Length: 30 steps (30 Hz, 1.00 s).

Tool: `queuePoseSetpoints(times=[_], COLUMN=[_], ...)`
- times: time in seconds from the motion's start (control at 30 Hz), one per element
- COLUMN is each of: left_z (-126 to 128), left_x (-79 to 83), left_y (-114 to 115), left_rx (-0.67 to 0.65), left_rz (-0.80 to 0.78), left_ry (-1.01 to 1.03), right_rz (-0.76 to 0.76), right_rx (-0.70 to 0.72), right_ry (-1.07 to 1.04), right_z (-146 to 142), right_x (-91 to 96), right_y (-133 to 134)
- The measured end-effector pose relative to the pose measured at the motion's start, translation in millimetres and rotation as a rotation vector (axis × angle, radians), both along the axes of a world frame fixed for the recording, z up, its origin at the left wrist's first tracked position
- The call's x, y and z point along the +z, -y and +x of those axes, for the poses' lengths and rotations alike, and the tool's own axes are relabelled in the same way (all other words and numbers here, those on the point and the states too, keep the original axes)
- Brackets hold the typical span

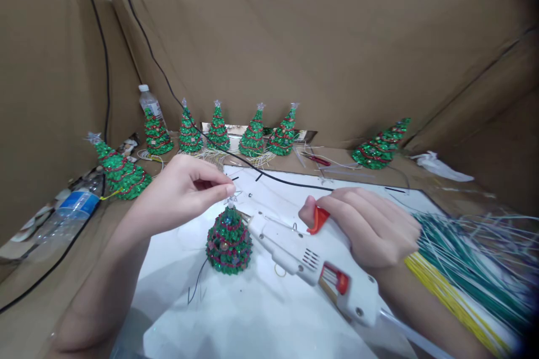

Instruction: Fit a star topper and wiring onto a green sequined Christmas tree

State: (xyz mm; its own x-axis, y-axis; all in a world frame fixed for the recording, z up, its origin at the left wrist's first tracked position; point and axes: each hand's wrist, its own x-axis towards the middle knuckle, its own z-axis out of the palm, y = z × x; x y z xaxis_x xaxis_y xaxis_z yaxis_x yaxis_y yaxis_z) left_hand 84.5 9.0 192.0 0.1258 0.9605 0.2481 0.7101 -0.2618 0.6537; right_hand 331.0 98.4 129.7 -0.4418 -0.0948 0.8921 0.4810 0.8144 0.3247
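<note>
A small green beaded Christmas tree with red trim stands on a white sheet. My left hand pinches a small clear star topper right above the tree's tip. My right hand grips a white glue gun with an orange trigger. The gun's nozzle points at the top of the tree.
Several finished beaded trees line the cardboard back wall, with one more at left and one lying tilted at right. Water bottles lie at left. A bundle of green, white and yellow wires lies at right. A black cable crosses the table.
</note>
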Motion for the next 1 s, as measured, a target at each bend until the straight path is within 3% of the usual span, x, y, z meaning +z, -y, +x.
queuePoseSetpoints(times=[1.0], left_z=[2.0], left_x=[1.8], left_y=[3.0], left_rx=[0.037], left_rz=[-0.032], left_ry=[0.016], right_rz=[-0.061], right_rx=[0.026], right_ry=[0.034], right_z=[-0.7], right_x=[-4.0], right_y=[-1.1])
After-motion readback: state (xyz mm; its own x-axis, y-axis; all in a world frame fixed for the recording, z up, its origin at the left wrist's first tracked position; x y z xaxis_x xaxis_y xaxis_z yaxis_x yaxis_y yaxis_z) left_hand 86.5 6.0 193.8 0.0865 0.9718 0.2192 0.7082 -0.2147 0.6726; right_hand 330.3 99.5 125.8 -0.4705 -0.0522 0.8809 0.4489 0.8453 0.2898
